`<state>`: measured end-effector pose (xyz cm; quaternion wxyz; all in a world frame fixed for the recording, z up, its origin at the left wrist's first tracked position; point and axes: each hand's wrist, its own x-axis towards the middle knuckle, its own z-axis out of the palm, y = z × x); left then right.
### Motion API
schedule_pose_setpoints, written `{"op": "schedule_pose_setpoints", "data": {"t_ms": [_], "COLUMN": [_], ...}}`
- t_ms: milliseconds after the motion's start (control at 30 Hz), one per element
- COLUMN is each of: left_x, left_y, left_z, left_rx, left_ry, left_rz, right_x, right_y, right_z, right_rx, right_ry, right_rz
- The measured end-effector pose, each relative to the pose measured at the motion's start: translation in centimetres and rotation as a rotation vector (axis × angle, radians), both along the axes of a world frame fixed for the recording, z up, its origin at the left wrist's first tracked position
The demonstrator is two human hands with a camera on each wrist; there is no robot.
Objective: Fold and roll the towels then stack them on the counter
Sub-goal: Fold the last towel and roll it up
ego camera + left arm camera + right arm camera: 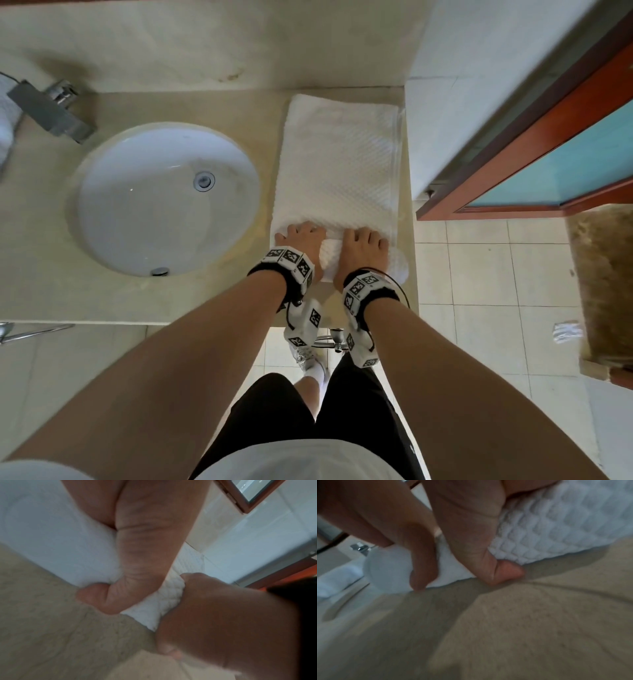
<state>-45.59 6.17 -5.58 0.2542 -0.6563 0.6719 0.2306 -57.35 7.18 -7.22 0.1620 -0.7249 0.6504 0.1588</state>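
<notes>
Towel: we see it white and waffle-textured, lying folded lengthwise on the table — centre-right of the frame, right of the sink.
Roll: started at its lower end.
Left hand: clasping the roll.
Right hand: curled round it too — just beside the left.

Both hands' fingertips lie buried under the towel roll (wrist views blurred); faucet cropped at left.
</notes>
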Motion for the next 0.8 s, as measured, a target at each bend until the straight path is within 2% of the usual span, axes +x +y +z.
{"op": "schedule_pose_setpoints", "data": {"t_ms": [133, 233, 500, 633, 800], "left_x": [-0.9, -0.8, -0.4, -0.3, 0.4], "left_y": [1.2, 1.9, -1.0, -1.8, -2.5], "left_z": [0.3, -0.1, -0.5, -0.8, -0.9], "left_rx": [-0.191, -0.264, -0.101, -0.056, -0.021], "left_ry": [-0.168, -0.181, -0.059, -0.055, 0.016], "left_rz": [-0.068, -0.093, 0.024, 0.026, 0.044], "right_x": [-0.3, -0.3, -0.9, -0.7, 0.3], "right_y": [-1.5, -2.4, -3.5, -2.6, -0.1], "right_z": [-0.2, -0.4, -0.3, -0.3, 0.6], "right_rx": [0.101, 0.15, 0.158, 0.004, -0.172], "right_ry": [0.012, 0.024, -0.041, -0.061, 0.029], "right_rz": [0.029, 0.059, 0.107, 0.118, 0.115]}}
